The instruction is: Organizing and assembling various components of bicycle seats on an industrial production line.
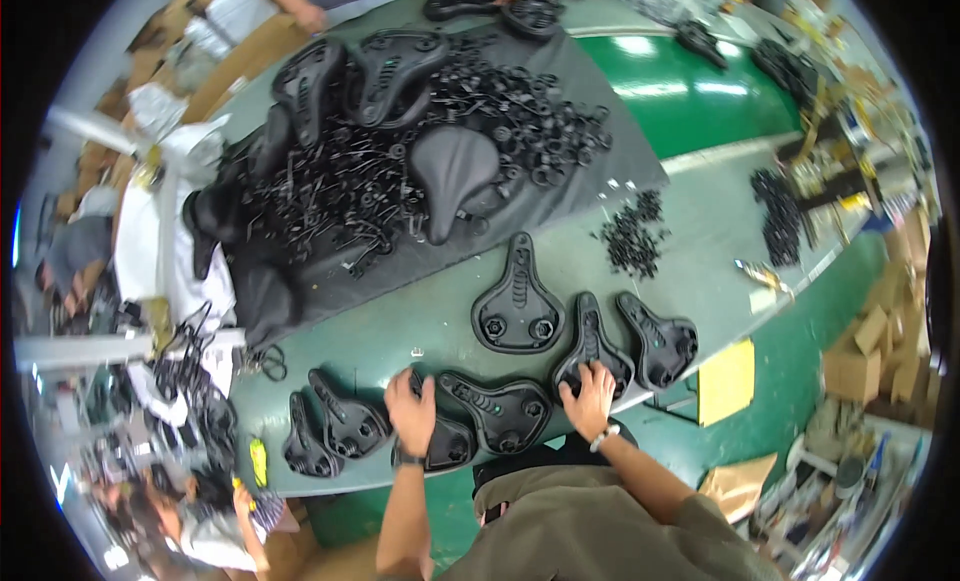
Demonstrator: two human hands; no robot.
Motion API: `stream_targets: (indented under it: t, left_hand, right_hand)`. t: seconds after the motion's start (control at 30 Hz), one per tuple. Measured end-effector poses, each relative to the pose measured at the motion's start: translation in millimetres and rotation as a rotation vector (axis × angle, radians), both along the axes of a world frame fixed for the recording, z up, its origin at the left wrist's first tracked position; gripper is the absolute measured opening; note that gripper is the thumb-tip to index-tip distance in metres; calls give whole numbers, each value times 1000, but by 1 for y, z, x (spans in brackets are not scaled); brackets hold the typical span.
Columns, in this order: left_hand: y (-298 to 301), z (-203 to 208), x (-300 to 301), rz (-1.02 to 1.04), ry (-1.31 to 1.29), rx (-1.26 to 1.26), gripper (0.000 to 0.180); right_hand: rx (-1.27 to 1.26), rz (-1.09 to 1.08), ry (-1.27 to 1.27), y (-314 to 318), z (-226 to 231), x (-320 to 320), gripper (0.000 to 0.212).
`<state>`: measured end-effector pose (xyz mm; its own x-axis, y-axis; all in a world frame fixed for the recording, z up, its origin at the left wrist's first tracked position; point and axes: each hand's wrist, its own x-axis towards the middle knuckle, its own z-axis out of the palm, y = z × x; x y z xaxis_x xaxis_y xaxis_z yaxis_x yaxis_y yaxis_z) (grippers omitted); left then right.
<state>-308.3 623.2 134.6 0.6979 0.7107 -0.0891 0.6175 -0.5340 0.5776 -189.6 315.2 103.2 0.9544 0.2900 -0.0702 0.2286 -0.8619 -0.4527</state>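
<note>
Where the near edge of the worktable point(335, 353) begins at left, a narrow bicycle saddle point(308, 441) lies underside up, nose away from me, just beside a second upturned saddle point(352, 421). My left hand point(411, 413) covers the nose of a third saddle point(455, 446); whether its fingers close on that nose or merely rest there, I cannot tell. Beyond, on a dark cloth point(630, 156), lie a heap of loose black fittings point(340, 181) and a saddle with its smooth cover upward point(458, 171). Next come a fourth upturned saddle point(510, 413) and, set farther in, a fifth saddle point(519, 296), with two round fittings point(542, 329) at its wide end. My right hand point(592, 399) is on the sixth saddle point(590, 331), thumb apart from fingers; whether anything is pinched between them is unclear. At right lie a small pile of black parts point(633, 233) and a seventh saddle point(660, 343). I judge the work partway: seven saddles are laid out, and plentiful loose parts remain unused; which saddles are finished cannot be told.
</note>
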Motion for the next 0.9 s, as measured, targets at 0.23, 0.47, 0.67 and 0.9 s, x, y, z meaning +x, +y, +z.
stream_targets:
  t: [0.23,0.47,0.67,0.9]
  left_hand:
    - [-16,-61,154,198,0,-115,69]
    - [-82,-59,192,-21,169,36,75]
    - [-101,-36,188,80,256,8,66]
    - [-53,-40,198,111,51,38,70]
  right_hand:
    - [313,235,256,-39,30,51,49]
    - [9,82,2,-107,29,156,61]
    - [-227,198,126,-114,4,186,73]
    - [45,108,103,-48,-2,240,55]
